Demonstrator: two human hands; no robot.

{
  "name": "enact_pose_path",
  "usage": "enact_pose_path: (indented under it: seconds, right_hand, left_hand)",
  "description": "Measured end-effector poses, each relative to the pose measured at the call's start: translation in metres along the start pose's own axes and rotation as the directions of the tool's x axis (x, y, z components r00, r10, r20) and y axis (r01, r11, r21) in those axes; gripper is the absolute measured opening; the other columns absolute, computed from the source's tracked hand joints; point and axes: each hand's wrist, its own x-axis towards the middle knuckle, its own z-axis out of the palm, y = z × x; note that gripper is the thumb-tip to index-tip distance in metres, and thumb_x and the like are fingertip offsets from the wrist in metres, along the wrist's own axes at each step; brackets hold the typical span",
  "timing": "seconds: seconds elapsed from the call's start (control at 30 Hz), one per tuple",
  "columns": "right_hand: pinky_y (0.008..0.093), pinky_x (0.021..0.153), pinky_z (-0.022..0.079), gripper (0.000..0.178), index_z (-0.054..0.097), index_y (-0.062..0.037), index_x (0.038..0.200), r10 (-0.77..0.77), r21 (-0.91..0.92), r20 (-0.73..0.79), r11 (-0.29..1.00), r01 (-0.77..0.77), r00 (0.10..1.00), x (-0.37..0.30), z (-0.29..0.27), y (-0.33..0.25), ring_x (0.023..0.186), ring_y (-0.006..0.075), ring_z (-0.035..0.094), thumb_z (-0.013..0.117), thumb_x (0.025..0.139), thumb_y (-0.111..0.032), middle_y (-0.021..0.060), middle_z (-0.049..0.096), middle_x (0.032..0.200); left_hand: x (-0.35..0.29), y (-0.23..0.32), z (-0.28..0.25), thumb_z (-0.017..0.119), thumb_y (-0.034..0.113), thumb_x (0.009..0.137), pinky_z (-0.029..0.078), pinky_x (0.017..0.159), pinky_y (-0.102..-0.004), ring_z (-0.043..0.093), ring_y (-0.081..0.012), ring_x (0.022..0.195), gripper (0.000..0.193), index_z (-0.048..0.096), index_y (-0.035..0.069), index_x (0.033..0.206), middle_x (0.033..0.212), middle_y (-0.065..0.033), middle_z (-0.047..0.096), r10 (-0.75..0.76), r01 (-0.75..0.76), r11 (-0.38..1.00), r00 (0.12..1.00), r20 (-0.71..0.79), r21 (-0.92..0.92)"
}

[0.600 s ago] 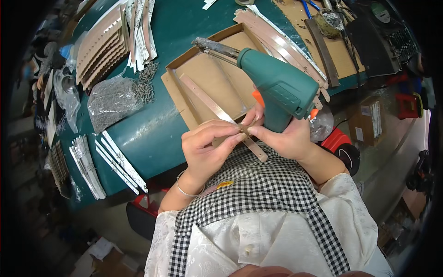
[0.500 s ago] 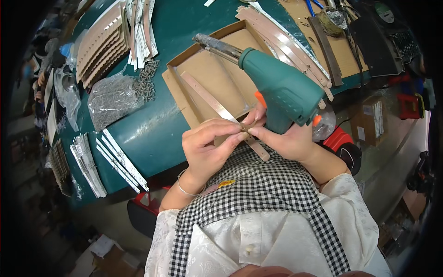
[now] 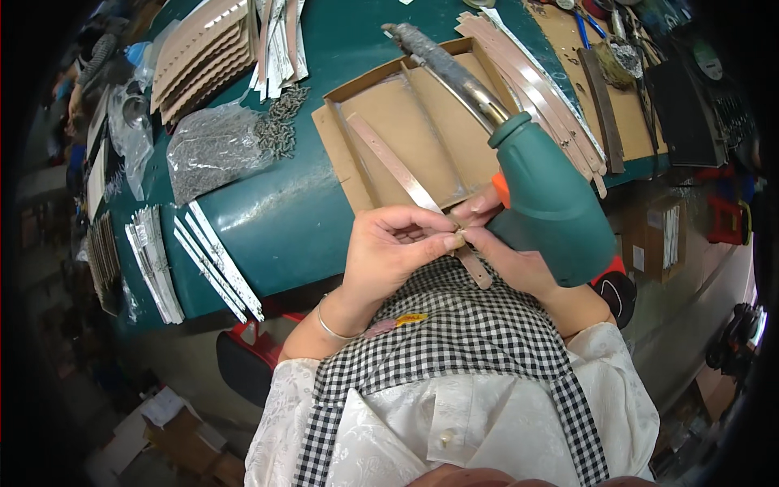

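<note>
My left hand (image 3: 393, 247) pinches a narrow pinkish-brown flat strip (image 3: 393, 165) between thumb and forefinger. Small holes show near the strip's near end, which sticks out over my checked apron; its far part reaches over a shallow cardboard tray (image 3: 349, 178). My right hand (image 3: 515, 264) meets the left at the strip, thumb and fingertips pressed at the same spot. That hand also keeps hold of a green pistol-shaped power tool (image 3: 556, 191) with an orange trigger and long metal nose, pointing away to the upper left. Anything tiny between the fingertips cannot be made out.
Left of the tray lie a clear bag of small screws (image 3: 215, 150) and a loose screw pile (image 3: 282, 122). White strips (image 3: 215, 260) and stacked wavy-edged brown pieces (image 3: 203, 57) lie further left. More pinkish strips (image 3: 540, 97) lie right of the tray, beside hand tools.
The head view has shifted, so the table appears moved right. The power tool has tilted, its body now lower and further right over my right wrist. Both hands still pinch the strip.
</note>
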Motion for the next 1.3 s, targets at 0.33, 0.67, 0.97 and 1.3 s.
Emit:
enact_pose_path:
  seconds: [0.33, 0.67, 0.97, 1.3]
  right_hand:
    - [0.0326, 0.084, 0.060, 0.083, 0.035, 0.0002, 0.147, 0.272, 0.509, -0.140, 0.844, -0.166, 0.952, -0.009, 0.016, 0.013, 0.090, 0.0195, 0.070, 0.078, 0.077, 0.014, 0.0084, 0.057, 0.101]
    - [0.0321, 0.082, 0.061, 0.085, 0.035, 0.0001, 0.148, 0.440, 0.656, -0.051, 0.691, -0.302, 0.896, -0.009, 0.019, 0.015, 0.088, 0.0203, 0.072, 0.082, 0.078, 0.007, 0.0069, 0.058, 0.098]
    - [0.0330, 0.083, 0.060, 0.075, 0.037, 0.0026, 0.147, 0.356, 0.582, -0.001, 0.760, -0.289, 0.934, -0.014, 0.021, 0.025, 0.090, 0.0209, 0.072, 0.078, 0.084, 0.006, 0.0065, 0.058, 0.095]
    - [0.0284, 0.074, 0.054, 0.062, 0.052, -0.0013, 0.120, 0.060, -0.209, 0.029, 0.976, -0.053, 0.998, -0.028, 0.006, 0.036, 0.083, 0.0163, 0.064, 0.092, 0.073, -0.013, 0.0042, 0.058, 0.095]
  left_hand:
    - [-0.003, -0.004, -0.002, 0.083, -0.002, 0.078, 0.059, 0.080, -0.0326, 0.074, -0.0228, 0.088, 0.026, 0.073, -0.005, 0.101, 0.096, -0.0153, 0.076, 0.505, -0.453, 0.629, 0.856, 0.111, 0.632]
    - [0.001, -0.001, -0.006, 0.084, -0.002, 0.071, 0.059, 0.072, -0.0344, 0.073, -0.0246, 0.078, 0.022, 0.074, 0.000, 0.090, 0.086, -0.0108, 0.074, 0.648, -0.642, 0.304, 0.681, 0.341, 0.704]
    - [-0.002, 0.001, -0.012, 0.082, -0.005, 0.068, 0.059, 0.071, -0.0346, 0.073, -0.0244, 0.077, 0.023, 0.073, 0.000, 0.089, 0.085, -0.0103, 0.073, 0.582, -0.622, 0.389, 0.738, 0.342, 0.680]
    - [-0.005, 0.004, -0.028, 0.077, -0.011, 0.067, 0.057, 0.069, -0.0325, 0.072, -0.0236, 0.074, 0.020, 0.073, -0.001, 0.084, 0.081, -0.0101, 0.074, 0.682, -0.518, 0.284, 0.701, 0.211, 0.807]
